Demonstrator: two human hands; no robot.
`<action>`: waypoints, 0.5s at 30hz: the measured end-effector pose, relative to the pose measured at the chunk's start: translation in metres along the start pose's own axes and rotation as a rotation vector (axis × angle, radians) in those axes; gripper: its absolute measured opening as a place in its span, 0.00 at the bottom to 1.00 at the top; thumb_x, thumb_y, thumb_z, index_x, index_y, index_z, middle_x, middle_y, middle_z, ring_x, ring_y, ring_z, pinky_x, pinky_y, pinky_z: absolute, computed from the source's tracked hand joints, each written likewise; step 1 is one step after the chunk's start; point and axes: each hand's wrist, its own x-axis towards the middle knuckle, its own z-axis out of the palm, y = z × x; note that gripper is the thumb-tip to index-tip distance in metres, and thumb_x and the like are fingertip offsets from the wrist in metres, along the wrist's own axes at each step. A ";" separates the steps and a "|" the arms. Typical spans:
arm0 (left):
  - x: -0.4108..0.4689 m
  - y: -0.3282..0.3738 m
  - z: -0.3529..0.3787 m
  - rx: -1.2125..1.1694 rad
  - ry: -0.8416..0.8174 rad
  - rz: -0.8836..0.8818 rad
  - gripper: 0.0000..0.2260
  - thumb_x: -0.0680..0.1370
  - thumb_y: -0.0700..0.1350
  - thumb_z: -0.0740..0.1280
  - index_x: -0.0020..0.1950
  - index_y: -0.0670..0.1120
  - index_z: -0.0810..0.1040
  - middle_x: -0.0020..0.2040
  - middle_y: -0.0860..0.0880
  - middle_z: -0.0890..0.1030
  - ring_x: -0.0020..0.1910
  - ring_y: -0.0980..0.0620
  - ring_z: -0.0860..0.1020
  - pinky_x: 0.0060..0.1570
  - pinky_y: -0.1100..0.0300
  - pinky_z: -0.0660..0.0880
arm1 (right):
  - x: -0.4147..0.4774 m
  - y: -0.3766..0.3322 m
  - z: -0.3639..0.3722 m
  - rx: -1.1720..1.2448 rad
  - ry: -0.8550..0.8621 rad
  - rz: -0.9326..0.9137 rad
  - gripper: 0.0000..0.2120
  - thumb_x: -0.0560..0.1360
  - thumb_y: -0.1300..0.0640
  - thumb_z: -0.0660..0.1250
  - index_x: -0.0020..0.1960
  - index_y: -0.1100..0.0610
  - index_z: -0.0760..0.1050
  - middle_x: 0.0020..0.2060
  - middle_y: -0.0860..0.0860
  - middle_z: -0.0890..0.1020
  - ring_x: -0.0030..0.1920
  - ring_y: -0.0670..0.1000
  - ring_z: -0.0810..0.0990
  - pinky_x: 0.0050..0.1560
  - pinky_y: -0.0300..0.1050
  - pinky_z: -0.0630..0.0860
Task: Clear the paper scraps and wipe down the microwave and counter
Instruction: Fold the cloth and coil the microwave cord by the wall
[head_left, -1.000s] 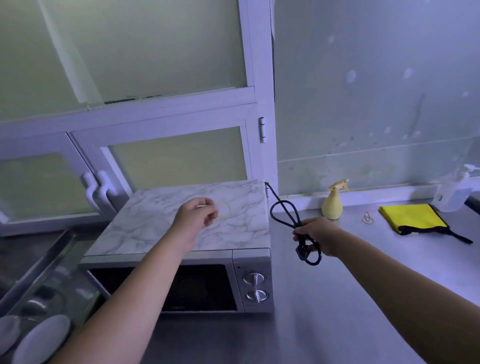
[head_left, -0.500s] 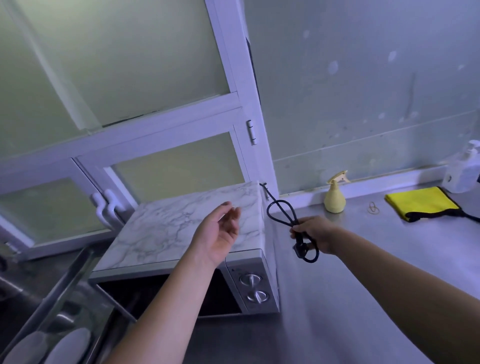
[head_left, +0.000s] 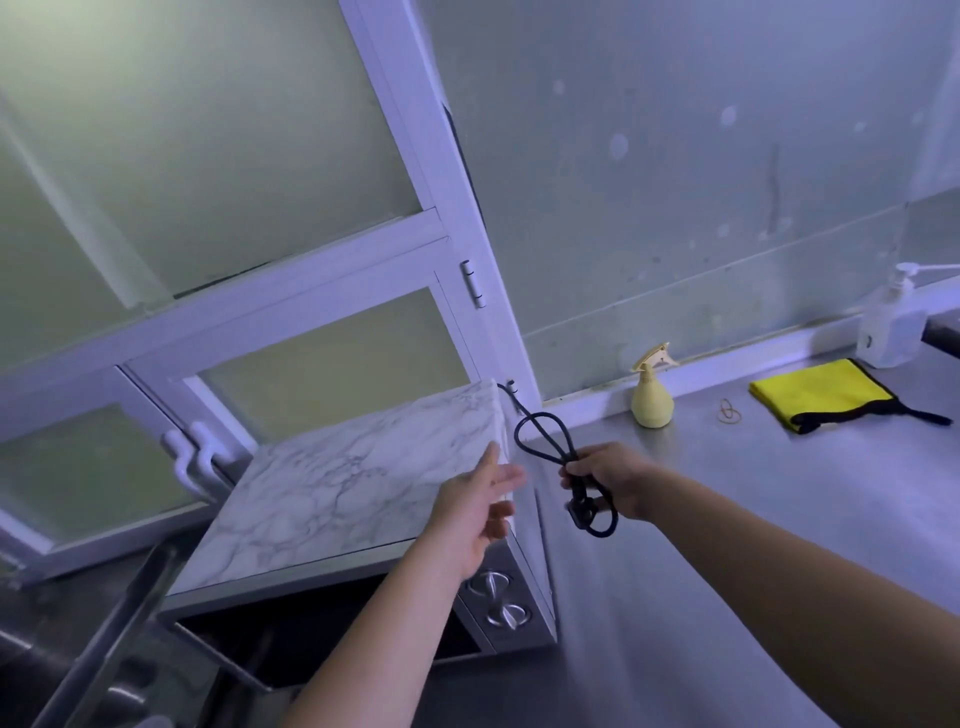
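holding: right hand (head_left: 613, 480) grips the bunched black cord (head_left: 540, 436), with the plug hanging below the fist.
left hand (head_left: 480, 501): empty, fingers straight and loosely spread, at the right edge of the microwave (head_left: 353, 488) top; cannot tell if it touches.
cord handling: judged light, limp and rubbery; best held by the gathered loops, not the plug.
microwave: left end of the counter (head_left: 779, 545); judged heavy and stiff, with a smooth top.
cloth (head_left: 821, 392): yellow, folded, far right of the counter; judged soft, pinch at an edge.
spray bottle (head_left: 652, 405): upright by the wall, between microwave and cloth.
paper scraps: none seen.
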 end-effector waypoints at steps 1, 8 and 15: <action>0.002 -0.003 0.006 0.038 -0.021 -0.016 0.18 0.79 0.56 0.68 0.54 0.41 0.83 0.52 0.48 0.86 0.26 0.57 0.77 0.24 0.65 0.70 | 0.000 0.000 -0.001 0.013 -0.001 -0.015 0.06 0.81 0.70 0.61 0.51 0.66 0.77 0.42 0.58 0.80 0.42 0.53 0.79 0.51 0.62 0.80; 0.040 -0.001 0.056 -0.003 0.024 -0.107 0.11 0.75 0.44 0.75 0.50 0.38 0.79 0.41 0.43 0.78 0.22 0.54 0.77 0.20 0.66 0.69 | -0.001 0.000 -0.002 -0.164 0.104 -0.205 0.08 0.80 0.68 0.62 0.52 0.64 0.80 0.40 0.57 0.79 0.38 0.52 0.77 0.37 0.43 0.81; 0.076 -0.007 0.090 -0.089 -0.051 -0.266 0.10 0.74 0.49 0.76 0.39 0.46 0.80 0.28 0.52 0.75 0.20 0.60 0.68 0.17 0.71 0.58 | -0.002 0.001 -0.007 -0.309 0.168 -0.250 0.10 0.78 0.67 0.62 0.49 0.62 0.82 0.36 0.54 0.82 0.35 0.51 0.77 0.38 0.45 0.76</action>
